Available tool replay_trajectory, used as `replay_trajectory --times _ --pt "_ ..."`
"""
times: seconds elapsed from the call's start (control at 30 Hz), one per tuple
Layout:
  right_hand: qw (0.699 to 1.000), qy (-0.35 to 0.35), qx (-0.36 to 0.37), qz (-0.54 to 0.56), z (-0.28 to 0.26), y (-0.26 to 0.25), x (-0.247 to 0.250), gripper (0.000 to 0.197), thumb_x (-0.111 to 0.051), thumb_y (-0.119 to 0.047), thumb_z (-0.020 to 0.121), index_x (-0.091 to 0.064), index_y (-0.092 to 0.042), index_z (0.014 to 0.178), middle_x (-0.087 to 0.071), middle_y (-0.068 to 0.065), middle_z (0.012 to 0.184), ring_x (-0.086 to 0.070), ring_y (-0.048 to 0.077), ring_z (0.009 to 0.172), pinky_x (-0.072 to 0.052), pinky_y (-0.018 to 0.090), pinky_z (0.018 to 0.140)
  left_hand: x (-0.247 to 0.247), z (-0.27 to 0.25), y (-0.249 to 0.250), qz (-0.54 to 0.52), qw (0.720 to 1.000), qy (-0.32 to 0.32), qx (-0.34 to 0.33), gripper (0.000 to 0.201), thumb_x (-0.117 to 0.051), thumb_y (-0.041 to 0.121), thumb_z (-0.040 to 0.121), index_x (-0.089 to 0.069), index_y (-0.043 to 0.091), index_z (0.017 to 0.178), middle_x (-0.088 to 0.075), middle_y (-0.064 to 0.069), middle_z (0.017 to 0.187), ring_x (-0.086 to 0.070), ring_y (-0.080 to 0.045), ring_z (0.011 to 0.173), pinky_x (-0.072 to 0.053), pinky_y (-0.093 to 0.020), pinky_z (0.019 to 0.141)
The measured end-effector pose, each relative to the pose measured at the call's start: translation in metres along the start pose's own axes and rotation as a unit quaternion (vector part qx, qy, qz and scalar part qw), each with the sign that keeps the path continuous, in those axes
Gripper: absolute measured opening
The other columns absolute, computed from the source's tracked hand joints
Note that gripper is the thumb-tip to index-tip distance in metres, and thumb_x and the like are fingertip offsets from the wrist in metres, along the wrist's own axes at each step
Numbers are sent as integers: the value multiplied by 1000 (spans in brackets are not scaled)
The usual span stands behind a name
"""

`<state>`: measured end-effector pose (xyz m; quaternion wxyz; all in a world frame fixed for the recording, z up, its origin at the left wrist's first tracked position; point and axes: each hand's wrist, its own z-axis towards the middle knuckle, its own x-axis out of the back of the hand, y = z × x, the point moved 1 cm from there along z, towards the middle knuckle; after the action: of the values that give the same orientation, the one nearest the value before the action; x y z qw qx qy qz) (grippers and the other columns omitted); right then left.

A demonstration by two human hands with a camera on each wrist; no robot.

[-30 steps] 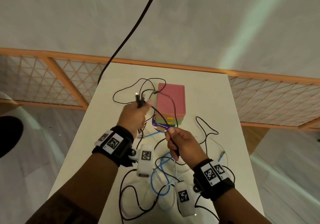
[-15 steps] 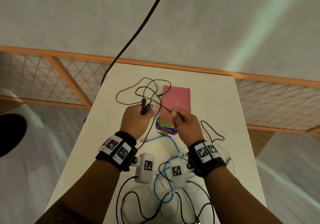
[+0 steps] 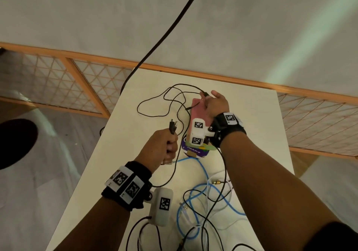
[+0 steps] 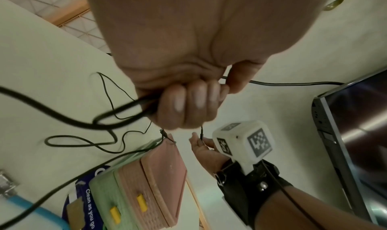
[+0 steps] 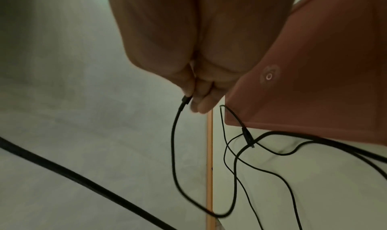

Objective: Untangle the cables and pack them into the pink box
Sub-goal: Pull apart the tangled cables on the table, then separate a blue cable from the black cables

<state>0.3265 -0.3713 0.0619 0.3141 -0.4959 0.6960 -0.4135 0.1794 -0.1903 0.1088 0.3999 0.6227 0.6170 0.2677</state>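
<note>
The pink box (image 3: 199,113) lies lid-closed on a stack at the table's middle, also in the left wrist view as the pink box (image 4: 165,170). My left hand (image 3: 168,146) grips a bundle of black cables (image 4: 125,111) with two plugs (image 3: 173,126) sticking up from the fist. My right hand (image 3: 213,103) reaches over the box's far end and pinches a black cable end (image 5: 185,101) between thumb and fingers. Loops of thin black cable (image 3: 160,103) lie left of the box. A blue cable (image 3: 195,198) and white cable tangle near the front.
A green box (image 4: 104,198) and a purple packet (image 3: 195,152) sit under the pink box. A thick black cord (image 3: 170,27) runs off the table's far left corner. An orange lattice fence (image 3: 77,82) stands behind the white table (image 3: 251,126). A brass connector (image 3: 216,182) lies at the right.
My right hand moved from near the box's front to its far end, now pinching a cable end there. My left hand drew back toward me with the plugs.
</note>
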Motion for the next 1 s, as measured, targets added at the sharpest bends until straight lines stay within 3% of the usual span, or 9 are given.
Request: replay_trajectory --times 0.07,0.13,0.23,0.33,0.47,0.67,0.8,0.9,1.0 --pt "996 -3 24 -84 -2 -8 -1 61 -58 -17 85 -43 -27 143 -59 19 136 -63 38 115 -53 50 100 -2 -3 -2 -25 999 -25 -9 11 -45 20 69 -35 18 66 -36 1 54 -34 -19 44 -29 -28 48" --pt "986 4 44 -158 -6 -14 4 64 -54 -13 92 -32 -31 149 -61 10 120 -65 28 96 -54 38 81 -4 -4 -3 -43 998 -42 -21 11 -45 21 71 -37 15 67 -41 -1 54 -45 -22 45 -38 -31 53" --pt "974 10 100 -201 -13 -18 16 52 -46 -4 94 -47 -34 137 -58 5 125 -63 18 82 -51 23 64 -6 -5 -1 -32 999 -40 -11 11 -44 21 69 -35 15 66 -36 -1 54 -37 -19 41 -32 -28 51" --pt "971 27 166 -171 -33 -14 22 32 -53 -3 93 -65 -13 121 -69 1 111 -63 13 84 -48 5 67 -7 -2 5 -18 998 -29 53 15 -40 17 76 -30 19 64 -28 4 49 -20 -9 35 -17 -17 42" --pt "964 -9 180 -194 -56 15 40 22 -50 -13 95 -72 -15 92 -76 4 92 -70 21 81 -59 39 79 -9 6 5 11 998 -6 62 24 -34 12 87 -28 21 65 -26 4 47 -17 -8 34 -14 -14 40" --pt "974 -59 120 -185 -103 64 96 33 -49 -2 98 -69 -23 84 -74 -6 78 -66 11 66 -48 21 62 -7 -5 12 -11 993 -2 -118 16 -48 18 74 -38 18 63 -34 3 53 -28 -15 45 -23 -29 49" --pt "974 -51 81 -203 -118 99 121 31 -45 3 97 -72 -12 91 -74 3 84 -63 13 64 -47 19 58 -12 -15 18 193 939 18 -284 30 -55 34 83 -41 23 58 -33 9 47 -27 -15 48 -26 -39 52" --pt "960 -57 61 -268 -125 121 116 29 -46 -1 98 -72 -14 94 -75 4 90 -66 13 66 -50 17 55 -15 -15 22 210 927 51 -307 39 -55 38 82 -40 19 53 -33 6 45 -29 -19 48 -32 -50 54" --pt "931 -84 63 -349 -119 138 98 21 -52 -10 98 -70 -20 103 -73 0 102 -70 18 83 -52 25 75 -17 -14 17 234 928 60 -282 40 -58 32 84 -40 18 51 -35 5 44 -31 -18 46 -31 -43 52"
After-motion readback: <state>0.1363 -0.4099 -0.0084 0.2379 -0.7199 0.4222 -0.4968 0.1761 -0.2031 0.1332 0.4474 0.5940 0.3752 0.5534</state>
